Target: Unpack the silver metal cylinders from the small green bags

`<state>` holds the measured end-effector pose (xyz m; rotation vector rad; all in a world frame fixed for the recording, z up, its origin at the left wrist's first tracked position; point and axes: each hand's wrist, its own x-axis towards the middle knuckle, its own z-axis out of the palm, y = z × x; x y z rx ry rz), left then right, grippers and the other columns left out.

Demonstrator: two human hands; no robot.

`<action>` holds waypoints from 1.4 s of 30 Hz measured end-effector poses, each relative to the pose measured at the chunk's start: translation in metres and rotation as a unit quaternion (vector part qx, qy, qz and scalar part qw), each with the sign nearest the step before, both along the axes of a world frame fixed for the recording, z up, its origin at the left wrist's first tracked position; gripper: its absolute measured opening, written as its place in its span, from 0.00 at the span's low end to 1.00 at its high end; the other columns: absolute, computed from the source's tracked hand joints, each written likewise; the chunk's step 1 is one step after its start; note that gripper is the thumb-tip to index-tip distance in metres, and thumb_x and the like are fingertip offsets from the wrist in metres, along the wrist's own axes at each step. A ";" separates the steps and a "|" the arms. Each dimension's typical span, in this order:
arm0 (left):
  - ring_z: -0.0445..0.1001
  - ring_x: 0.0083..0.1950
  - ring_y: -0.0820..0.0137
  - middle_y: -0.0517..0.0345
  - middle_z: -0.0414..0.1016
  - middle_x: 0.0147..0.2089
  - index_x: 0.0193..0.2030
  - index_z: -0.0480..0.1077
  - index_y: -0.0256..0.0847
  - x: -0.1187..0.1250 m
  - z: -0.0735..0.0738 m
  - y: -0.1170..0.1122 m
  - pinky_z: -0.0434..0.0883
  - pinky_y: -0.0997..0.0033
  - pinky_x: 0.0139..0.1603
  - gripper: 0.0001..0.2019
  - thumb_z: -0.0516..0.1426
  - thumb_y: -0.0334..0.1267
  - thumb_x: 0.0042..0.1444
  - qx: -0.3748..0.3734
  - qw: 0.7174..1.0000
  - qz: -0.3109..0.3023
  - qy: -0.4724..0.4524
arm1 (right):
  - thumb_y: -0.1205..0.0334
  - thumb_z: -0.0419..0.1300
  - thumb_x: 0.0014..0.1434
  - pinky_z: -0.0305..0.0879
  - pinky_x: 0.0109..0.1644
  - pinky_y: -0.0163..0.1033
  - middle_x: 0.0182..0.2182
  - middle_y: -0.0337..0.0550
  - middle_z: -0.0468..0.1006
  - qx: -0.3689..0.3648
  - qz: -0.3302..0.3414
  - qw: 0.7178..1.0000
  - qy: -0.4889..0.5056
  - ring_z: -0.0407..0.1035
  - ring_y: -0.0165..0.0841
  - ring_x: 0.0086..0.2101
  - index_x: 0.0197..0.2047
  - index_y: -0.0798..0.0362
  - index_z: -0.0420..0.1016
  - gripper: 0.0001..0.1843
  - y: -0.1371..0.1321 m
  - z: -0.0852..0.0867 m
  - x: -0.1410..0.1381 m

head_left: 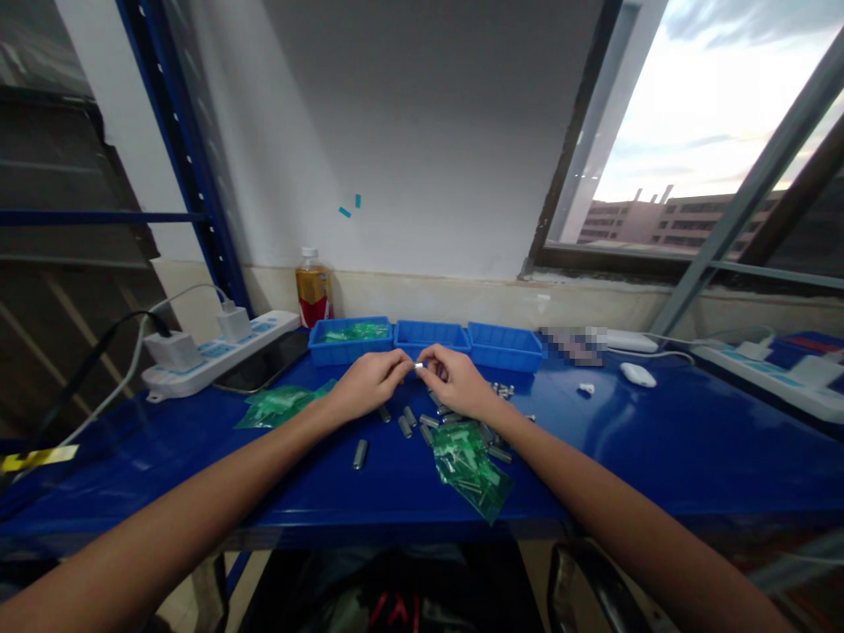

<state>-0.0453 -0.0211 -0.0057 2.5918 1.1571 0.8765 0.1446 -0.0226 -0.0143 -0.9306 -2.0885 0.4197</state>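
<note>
Fingertips of my left hand and my right hand meet just in front of the blue bins, both closed in a pinch. Between them is a small shiny metal cylinder; my fingers cover its ends. Several metal cylinders lie loose on the blue table under my hands, and a single one rests nearer to me. Smaller metal fittings are scattered beyond my right wrist. By my right forearm lies a green plastic bag with metal pieces in it.
Three blue bins stand along the wall; the left bin contains green bags. Another green bag lies beside my left forearm. Further left are a phone, a power strip and a bottle. A white earphone case sits at right.
</note>
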 end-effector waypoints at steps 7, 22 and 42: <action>0.71 0.31 0.70 0.58 0.73 0.31 0.42 0.66 0.38 0.000 -0.004 0.002 0.64 0.72 0.33 0.10 0.50 0.42 0.62 0.016 0.999 -0.005 -0.034 | 0.55 0.52 0.62 0.54 0.29 0.33 0.23 0.36 0.69 -0.053 -0.028 0.998 0.014 0.61 0.26 0.24 0.35 0.54 0.69 0.12 0.000 0.003 0.001; 0.71 0.33 0.69 0.58 0.73 0.30 0.36 0.67 0.39 -0.001 -0.001 0.001 0.64 0.72 0.35 0.17 0.43 0.45 0.65 -0.011 1.000 0.004 -0.001 | 0.61 0.55 0.58 0.55 0.28 0.33 0.21 0.33 0.66 -0.040 -0.007 0.999 0.012 0.59 0.26 0.22 0.37 0.55 0.67 0.05 0.002 -0.001 0.000; 0.70 0.31 0.70 0.59 0.72 0.31 0.45 0.64 0.38 -0.002 -0.003 0.002 0.64 0.72 0.33 0.12 0.49 0.44 0.63 -0.010 0.999 -0.006 -0.052 | 0.60 0.54 0.59 0.55 0.29 0.33 0.21 0.34 0.66 -0.065 -0.009 0.998 0.024 0.59 0.25 0.23 0.32 0.54 0.67 0.07 0.000 0.001 -0.002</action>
